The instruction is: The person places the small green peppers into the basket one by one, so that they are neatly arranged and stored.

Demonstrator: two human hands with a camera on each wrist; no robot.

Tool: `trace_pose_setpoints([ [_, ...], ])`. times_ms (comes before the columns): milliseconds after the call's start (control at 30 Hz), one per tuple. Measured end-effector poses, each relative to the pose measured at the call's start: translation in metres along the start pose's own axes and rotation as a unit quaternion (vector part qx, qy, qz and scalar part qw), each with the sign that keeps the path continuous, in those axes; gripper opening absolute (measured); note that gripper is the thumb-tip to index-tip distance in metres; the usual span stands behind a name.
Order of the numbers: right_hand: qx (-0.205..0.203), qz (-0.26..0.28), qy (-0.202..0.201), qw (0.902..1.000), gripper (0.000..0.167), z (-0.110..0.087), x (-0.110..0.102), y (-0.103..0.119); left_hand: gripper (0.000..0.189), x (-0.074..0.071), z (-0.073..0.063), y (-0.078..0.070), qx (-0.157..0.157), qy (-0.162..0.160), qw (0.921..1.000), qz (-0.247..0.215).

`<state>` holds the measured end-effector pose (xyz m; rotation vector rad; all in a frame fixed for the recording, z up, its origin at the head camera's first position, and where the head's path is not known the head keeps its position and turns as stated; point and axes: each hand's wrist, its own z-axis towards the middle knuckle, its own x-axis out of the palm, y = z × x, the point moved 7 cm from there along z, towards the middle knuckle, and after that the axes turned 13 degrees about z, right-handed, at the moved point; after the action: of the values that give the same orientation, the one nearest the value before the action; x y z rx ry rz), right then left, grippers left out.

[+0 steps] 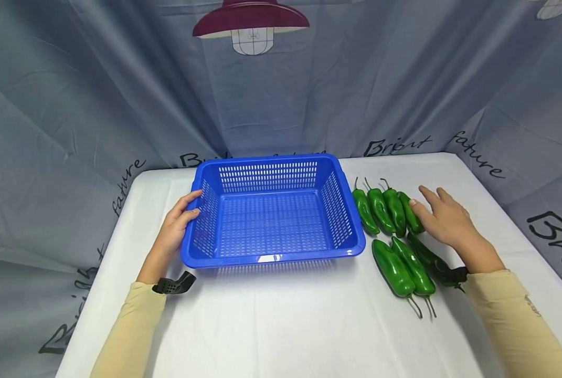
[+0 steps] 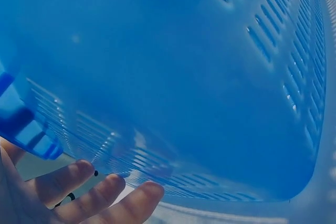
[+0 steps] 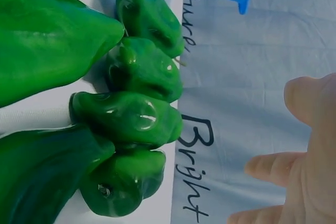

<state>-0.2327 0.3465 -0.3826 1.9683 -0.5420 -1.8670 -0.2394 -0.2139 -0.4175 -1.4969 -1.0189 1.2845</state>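
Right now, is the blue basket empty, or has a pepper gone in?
Empty. The blue basket shows only bare slotted floor in the head view; all the green peppers lie on the table beside it.

left arm: my forearm reaches forward, cream sleeve to the wrist.
left hand (image 1: 174,227): fingers straight, relaxed, pointing right.
right arm: stretched forward, angled inward.
right hand (image 1: 443,218): palm down, fingers spread and flat.

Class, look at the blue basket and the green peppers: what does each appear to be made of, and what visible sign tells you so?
Blue basket: likely moulded plastic, smooth and slightly glossy; it has even rows of slots, and light passes through its wall in the left wrist view.
Green peppers: possibly plastic imitations; very uniform green with a hard, waxy shine, though real ones cannot be ruled out.
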Motion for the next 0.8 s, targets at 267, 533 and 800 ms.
trace_pose_setpoints([
  [267,0.012,0.017,0.0,0.9998,0.077,0.002,0.001,-0.003,0.05,0.0,0.0,0.002,-0.002,-0.007,1.0,0.0],
  [533,0.018,0.04,0.009,0.999,0.076,0.0,0.001,-0.007,0.05,0.001,0.0,0.001,-0.001,-0.007,1.0,0.005],
  [800,0.027,0.067,0.019,0.9972,0.072,-0.011,-0.003,-0.021,0.05,0.0,0.001,0.003,-0.001,-0.008,0.9999,0.007],
])
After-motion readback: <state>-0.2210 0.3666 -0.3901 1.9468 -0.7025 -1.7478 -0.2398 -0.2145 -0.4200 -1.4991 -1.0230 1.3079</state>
